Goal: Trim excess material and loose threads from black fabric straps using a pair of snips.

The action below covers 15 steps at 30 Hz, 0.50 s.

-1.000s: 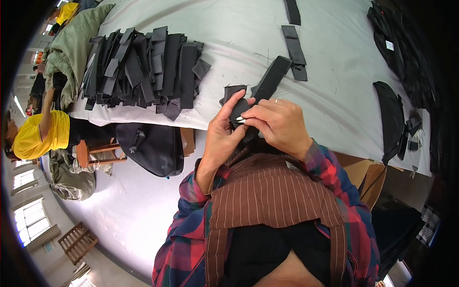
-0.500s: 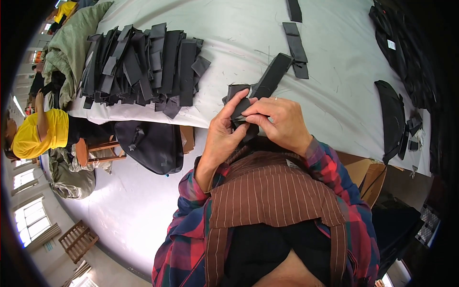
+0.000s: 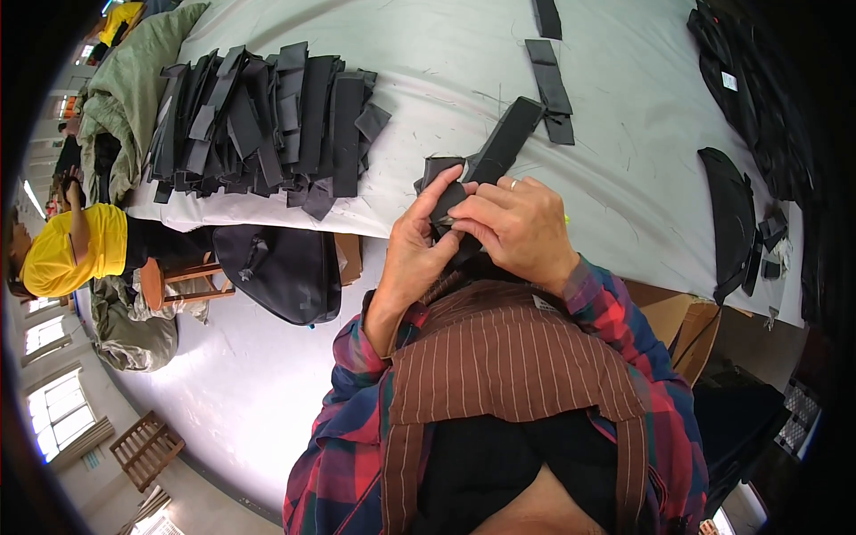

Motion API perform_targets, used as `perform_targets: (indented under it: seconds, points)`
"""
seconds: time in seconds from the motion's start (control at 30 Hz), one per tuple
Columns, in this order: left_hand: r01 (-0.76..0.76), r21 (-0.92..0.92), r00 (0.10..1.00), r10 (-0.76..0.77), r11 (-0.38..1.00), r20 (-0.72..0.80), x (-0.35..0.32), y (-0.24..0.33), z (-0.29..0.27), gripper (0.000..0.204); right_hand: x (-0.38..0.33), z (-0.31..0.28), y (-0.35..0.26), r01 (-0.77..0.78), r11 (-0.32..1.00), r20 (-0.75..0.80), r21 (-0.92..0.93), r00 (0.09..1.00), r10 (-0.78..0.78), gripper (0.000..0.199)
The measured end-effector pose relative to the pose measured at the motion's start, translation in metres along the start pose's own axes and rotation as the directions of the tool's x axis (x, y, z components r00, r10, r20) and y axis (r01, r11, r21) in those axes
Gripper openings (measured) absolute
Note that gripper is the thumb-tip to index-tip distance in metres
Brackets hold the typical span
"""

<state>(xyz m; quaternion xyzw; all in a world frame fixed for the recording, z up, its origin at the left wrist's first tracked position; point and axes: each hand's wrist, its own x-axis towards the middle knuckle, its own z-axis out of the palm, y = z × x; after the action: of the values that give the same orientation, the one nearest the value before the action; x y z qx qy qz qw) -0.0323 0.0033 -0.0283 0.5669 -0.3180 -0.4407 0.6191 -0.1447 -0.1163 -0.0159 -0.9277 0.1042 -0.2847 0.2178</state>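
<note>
A black fabric strip runs from my hands up onto the white-covered table, with a folded end close to my body. My left hand grips that folded end between thumb and fingers. My right hand, with a ring on one finger, is closed in a pinch against the strip, right beside the left fingertips. What lies in the pinch is too small to make out; a speck of yellow-green shows behind this hand. Beyond the strip's far end lie more black strips in a line.
A pile of black strips covers the table's left part. To the right lie a curved black fabric piece and black bags. A black bag and a wooden stool stand left, near a person in yellow. A cardboard box stands right.
My right hand has turned slightly and its fingers have drawn closer to the left fingertips. A yellow-green speck now shows behind it. My left hand keeps its hold on the strip.
</note>
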Motion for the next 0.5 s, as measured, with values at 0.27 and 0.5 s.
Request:
perform_targets:
  seconds: [0.27, 0.5]
  points:
    - [0.041, -0.048, 0.999, -0.042, 0.998, -0.017, -0.002, 0.006, -0.003, 0.064, -0.008, 0.004, 0.010, -0.338, 0.757, -0.024, 0.559, 0.906, 0.422, 0.008]
    - [0.035, -0.205, 0.999, -0.036, 0.978, -0.002, -0.001, 0.004, -0.006, 0.063, -0.010, -0.015, 0.014, -0.377, 0.834, 0.062, 0.402, 0.920, 0.386, 0.011]
